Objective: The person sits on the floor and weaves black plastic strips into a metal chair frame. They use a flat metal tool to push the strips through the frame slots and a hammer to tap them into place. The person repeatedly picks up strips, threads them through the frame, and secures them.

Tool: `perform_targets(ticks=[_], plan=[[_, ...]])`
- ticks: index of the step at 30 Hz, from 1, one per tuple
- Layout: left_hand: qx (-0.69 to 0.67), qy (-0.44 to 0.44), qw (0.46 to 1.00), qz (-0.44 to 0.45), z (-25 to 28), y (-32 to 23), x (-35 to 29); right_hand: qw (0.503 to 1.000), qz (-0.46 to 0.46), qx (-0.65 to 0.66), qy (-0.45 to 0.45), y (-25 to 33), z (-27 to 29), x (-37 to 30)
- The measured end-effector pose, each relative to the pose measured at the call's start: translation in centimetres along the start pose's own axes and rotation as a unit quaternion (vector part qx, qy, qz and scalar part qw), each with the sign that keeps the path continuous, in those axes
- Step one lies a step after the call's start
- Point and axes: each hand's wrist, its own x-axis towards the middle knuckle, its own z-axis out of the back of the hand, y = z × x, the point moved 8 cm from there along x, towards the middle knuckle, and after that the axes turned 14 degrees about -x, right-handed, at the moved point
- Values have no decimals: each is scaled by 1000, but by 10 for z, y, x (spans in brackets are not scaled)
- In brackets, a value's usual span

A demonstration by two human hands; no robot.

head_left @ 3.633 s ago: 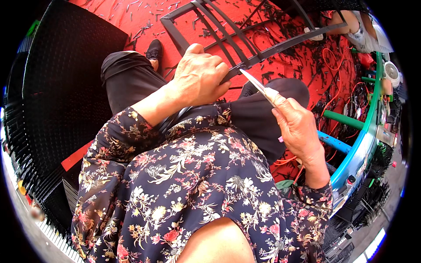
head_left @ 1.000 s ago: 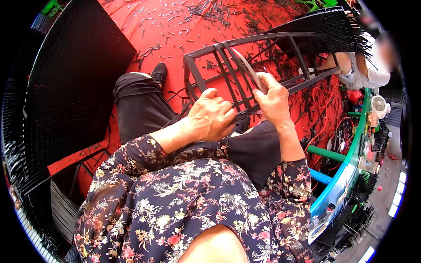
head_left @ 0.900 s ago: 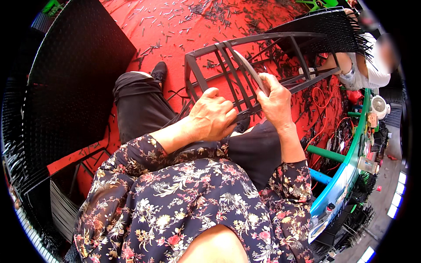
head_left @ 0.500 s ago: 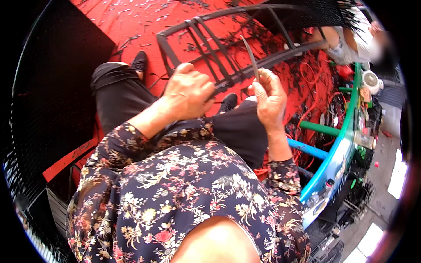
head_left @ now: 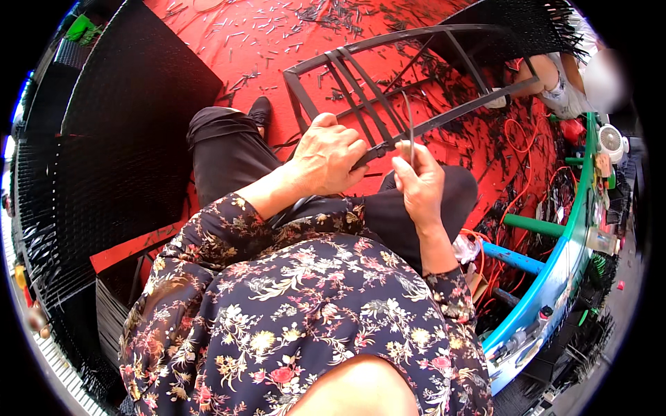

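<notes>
A dark metal frame (head_left: 361, 95) with several crossbars stands tilted in front of my knees. My left hand (head_left: 327, 156) is closed at the near end of its lower rail, and the fingers hide what lies beneath them. Just right of it, my right hand (head_left: 422, 186) pinches a thin, flat dark strip (head_left: 411, 125) between thumb and fingers. The strip's free end sticks up and bends slightly, crossing in front of the rail. The fingertips of my right hand are close beside the rail; whether they touch it cannot be told.
Cut dark strips lie scattered over the red floor covering (head_left: 243, 35). A large black woven panel (head_left: 146, 90) stands at my left. At right are a curved blue-green rim with bars (head_left: 538, 274), an orange cord (head_left: 531, 184) and a small white fan (head_left: 610, 141). Another person (head_left: 558, 90) sits far right.
The whole view has shifted, with the scene moving right and down. My right hand has come nearer to my left hand and the rail, and the strip now stands more upright.
</notes>
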Motion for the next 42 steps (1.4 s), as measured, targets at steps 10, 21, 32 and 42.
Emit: perform_targets(ticks=[10, 21, 32, 42], plan=[[-23, 61, 997, 27, -6, 7, 7, 996, -29, -62, 51, -21, 23, -43], [-53, 82, 994, 44, 22, 55, 32, 978, -150, 102, 102, -36, 13, -48], [-43, 117, 985, 116, 37, 75, 36, 988, -57, 52, 131, -10, -14, -6], [-68, 105, 989, 84, 27, 54, 33, 916, -63, 395, 38, -39, -39, 46]])
